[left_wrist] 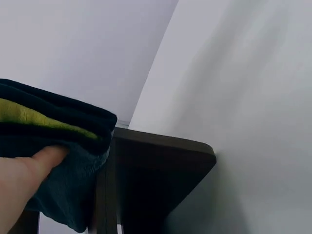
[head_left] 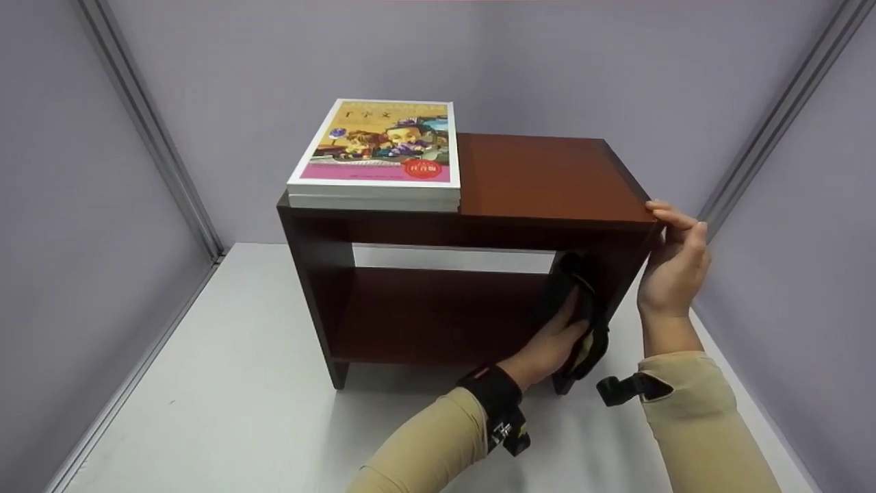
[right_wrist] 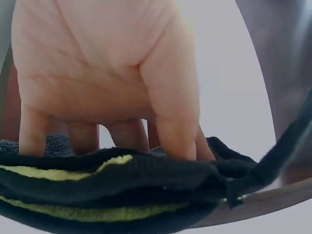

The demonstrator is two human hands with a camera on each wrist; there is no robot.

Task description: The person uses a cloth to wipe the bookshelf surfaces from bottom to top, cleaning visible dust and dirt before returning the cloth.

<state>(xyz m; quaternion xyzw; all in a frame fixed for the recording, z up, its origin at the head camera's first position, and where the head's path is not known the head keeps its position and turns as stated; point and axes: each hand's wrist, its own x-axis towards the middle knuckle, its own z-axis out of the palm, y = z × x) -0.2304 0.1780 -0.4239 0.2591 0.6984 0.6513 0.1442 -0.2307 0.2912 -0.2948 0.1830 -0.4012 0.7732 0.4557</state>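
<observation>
A dark brown wooden shelf [head_left: 540, 174] fills the middle of the head view. Inside its right side panel, my left hand [head_left: 551, 346] grips a folded dark cloth [head_left: 564, 287] with a yellow-green inner side. One digit presses on the cloth [left_wrist: 68, 180] in the left wrist view, close to the shelf's leg [left_wrist: 161, 146]. At the upper right corner, my right hand [head_left: 674, 267] rests its fingertips on the shelf's edge and holds no loose thing. A close-up hand [right_wrist: 107, 63] in the right wrist view reaches to the cloth [right_wrist: 122, 190], its fingertips hidden.
Books [head_left: 376, 147] with a colourful cover lie stacked on the shelf's top left. A lower board [head_left: 438, 315] spans the side panels. The shelf stands on a white surface [head_left: 226, 383]; grey walls [head_left: 534, 68] rise behind it and on both sides.
</observation>
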